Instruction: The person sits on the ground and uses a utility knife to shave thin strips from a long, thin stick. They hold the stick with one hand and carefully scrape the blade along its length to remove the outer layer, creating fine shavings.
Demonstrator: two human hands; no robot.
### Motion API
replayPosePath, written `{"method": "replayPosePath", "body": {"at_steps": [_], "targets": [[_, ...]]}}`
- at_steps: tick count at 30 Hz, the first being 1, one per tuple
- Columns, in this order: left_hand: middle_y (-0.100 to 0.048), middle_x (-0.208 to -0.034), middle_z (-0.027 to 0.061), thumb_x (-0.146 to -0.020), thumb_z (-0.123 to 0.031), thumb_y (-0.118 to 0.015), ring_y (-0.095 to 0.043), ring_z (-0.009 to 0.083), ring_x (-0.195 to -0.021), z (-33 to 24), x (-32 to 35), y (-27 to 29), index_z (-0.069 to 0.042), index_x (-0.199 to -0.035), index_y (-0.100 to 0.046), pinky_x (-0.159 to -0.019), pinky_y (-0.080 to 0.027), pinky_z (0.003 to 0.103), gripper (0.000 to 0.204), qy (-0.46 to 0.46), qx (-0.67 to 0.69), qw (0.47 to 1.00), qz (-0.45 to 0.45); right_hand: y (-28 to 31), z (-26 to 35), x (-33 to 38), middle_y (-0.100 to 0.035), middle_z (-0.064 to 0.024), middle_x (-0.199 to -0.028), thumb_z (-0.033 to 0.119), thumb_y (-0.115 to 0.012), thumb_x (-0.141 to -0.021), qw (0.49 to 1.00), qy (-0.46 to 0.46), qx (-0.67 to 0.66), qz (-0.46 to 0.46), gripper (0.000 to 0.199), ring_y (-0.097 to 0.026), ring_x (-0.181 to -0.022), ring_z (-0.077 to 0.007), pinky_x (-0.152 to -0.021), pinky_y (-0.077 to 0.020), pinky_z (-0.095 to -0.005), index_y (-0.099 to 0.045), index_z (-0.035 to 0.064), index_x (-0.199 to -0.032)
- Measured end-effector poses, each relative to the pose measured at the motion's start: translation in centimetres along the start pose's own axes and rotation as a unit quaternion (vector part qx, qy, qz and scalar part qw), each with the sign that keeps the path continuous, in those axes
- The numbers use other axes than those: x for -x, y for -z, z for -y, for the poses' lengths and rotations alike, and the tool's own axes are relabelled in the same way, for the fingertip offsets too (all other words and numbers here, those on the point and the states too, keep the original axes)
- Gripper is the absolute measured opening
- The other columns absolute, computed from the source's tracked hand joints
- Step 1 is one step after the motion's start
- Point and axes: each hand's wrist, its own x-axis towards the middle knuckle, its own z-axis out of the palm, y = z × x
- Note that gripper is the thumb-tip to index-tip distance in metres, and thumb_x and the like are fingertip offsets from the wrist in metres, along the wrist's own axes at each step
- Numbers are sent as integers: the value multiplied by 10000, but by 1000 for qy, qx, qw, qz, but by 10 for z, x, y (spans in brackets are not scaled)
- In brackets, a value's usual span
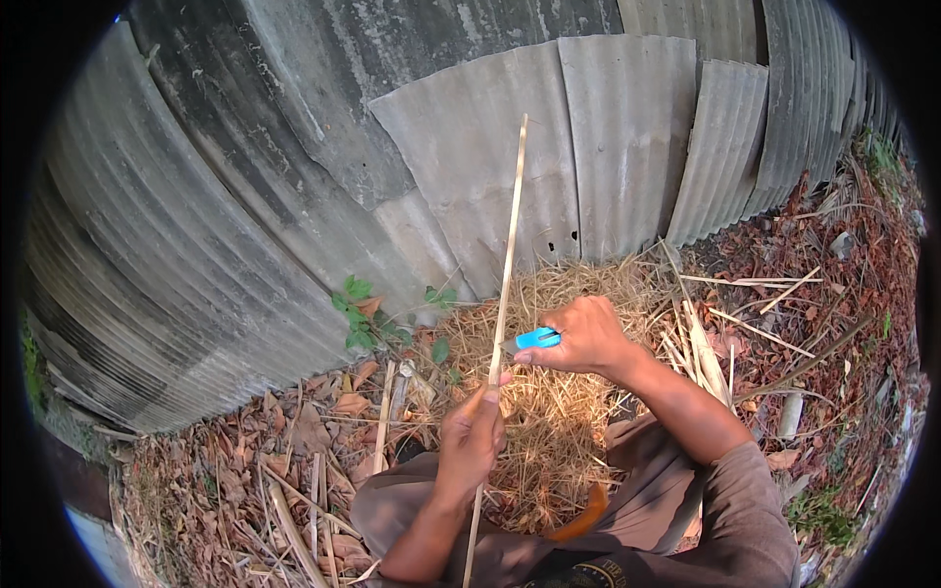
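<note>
A long, thin bamboo strip (pixel 511 245) slants up from my lap toward the metal wall. My left hand (pixel 470 441) is closed around its lower part, with the thumb and fingers pressed to it. In my right hand (pixel 590 335) is a blue utility knife (pixel 536 338), gripped in a closed fist. Its short blade points left and meets the strip, or lies very near it, just above my left fingers. Pale shavings (pixel 549 431) lie in a heap below both hands, between my legs.
Corrugated metal sheets (pixel 470 147) stand across the far side. Cut bamboo pieces (pixel 708 358) lie to the right of the heap, and more sticks (pixel 294 524) at lower left. Dry leaves (pixel 353 404) cover the ground. An orange curved thing (pixel 586 514) rests by my legs.
</note>
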Motion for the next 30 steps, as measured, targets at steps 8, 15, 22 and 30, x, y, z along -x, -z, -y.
{"method": "replayPosePath", "body": {"at_steps": [8, 15, 22, 30], "targets": [[-342, -565, -75, -1022, -204, -412, -299, 2, -471, 10, 19, 11, -1, -1268, -500, -421, -238, 193, 331, 3, 5, 1000, 14, -28, -10, -14, -436, -41, -407, 764, -666, -567, 990, 115, 40, -65, 698, -492, -377, -249, -417, -387, -401, -435, 115, -459], [-412, -590, -37, -1001, -197, -440, -372, 55, -489, 50, 77, 13, 6, -1231, -528, -453, -318, 225, 319, 5, -17, 997, 80, -25, -125, -51, -566, -154, -512, 807, -473, -732, 943, -321, 73, -41, 805, -593, -538, -352, -521, -444, -453, -608, 37, -543], [-390, -566, -34, -1004, -187, -432, -348, 55, -457, 62, 79, 58, 14, -1240, -522, -438, -310, 225, 323, 75, 4, 996, 49, -12, -125, -43, -558, -190, -532, 808, -414, -773, 925, -373, 63, -30, 853, -600, -581, -358, -580, -446, -474, -596, 4, -557], [-348, -524, -39, -1013, -194, -434, -299, 39, -414, 13, 53, 65, 19, -1346, -449, -415, -267, 194, 396, 23, 40, 998, -38, -38, 14, -36, -507, -102, -439, 762, -525, -739, 992, -83, -8, 98, 723, -563, -454, -300, -486, -441, -435, -621, 65, -571]]}}
